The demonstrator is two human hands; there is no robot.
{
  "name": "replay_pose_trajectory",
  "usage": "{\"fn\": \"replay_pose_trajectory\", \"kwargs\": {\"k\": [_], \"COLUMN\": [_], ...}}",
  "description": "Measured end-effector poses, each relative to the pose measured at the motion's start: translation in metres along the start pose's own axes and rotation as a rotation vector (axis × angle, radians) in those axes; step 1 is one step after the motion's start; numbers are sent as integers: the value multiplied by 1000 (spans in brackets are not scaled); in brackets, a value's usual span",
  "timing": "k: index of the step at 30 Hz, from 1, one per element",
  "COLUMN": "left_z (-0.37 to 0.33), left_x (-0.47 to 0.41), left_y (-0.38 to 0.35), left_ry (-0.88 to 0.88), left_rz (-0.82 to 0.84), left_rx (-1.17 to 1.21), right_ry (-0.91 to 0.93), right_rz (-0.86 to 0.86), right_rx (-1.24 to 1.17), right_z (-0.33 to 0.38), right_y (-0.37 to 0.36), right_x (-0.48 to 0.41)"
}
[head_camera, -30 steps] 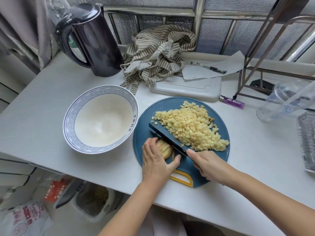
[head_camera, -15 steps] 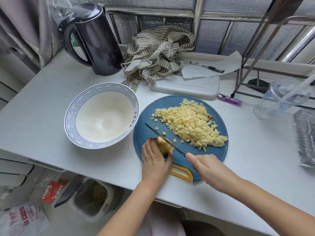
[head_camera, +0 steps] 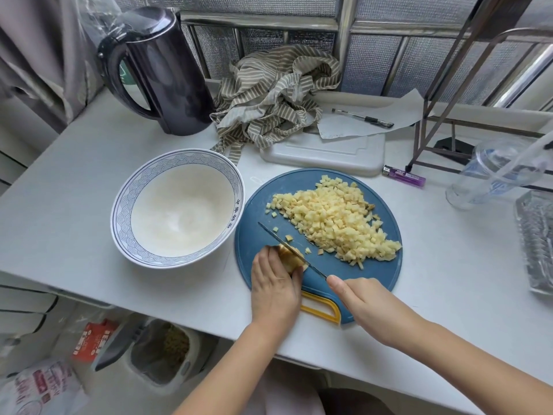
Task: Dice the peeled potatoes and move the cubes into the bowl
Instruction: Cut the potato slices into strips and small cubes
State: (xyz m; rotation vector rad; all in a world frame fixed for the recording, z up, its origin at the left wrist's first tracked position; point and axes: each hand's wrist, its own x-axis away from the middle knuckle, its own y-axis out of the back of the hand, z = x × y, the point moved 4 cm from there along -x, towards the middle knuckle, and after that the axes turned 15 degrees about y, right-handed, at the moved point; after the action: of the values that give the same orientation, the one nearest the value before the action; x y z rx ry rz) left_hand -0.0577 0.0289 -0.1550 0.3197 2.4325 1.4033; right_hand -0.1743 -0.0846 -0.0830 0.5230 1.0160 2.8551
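Potato (head_camera: 292,259) under left hand (head_camera: 274,284) and knife (head_camera: 291,250)

Cannot see the knife (head_camera: 314,267) handle: enclosed in the right hand (head_camera: 368,304). Cannot see most of the potato piece (head_camera: 291,259): covered by fingers of the left hand (head_camera: 273,286). Cannot read the blue characters on the bowl (head_camera: 176,155) rim: too small. Cannot see the whole clear tray (head_camera: 538,241): cut by right edge. Cannot identify bin (head_camera: 161,351) contents: blurred.

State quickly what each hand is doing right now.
Left hand: closed on the potato piece, steadying it.
Right hand: closed on the knife, blade across the potato piece.
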Motion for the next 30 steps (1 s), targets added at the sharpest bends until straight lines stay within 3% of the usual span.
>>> {"fn": "replay_pose_trajectory", "kwargs": {"k": [30], "left_z": [-2], "left_x": [-2], "left_y": [-4], "left_ry": [-13], "left_rz": [41], "left_rx": [-12], "right_ry": [-108], "right_rz": [77], "right_rx": [-71], "right_z": [4], "right_y": [4], "right_x": [-10]}}
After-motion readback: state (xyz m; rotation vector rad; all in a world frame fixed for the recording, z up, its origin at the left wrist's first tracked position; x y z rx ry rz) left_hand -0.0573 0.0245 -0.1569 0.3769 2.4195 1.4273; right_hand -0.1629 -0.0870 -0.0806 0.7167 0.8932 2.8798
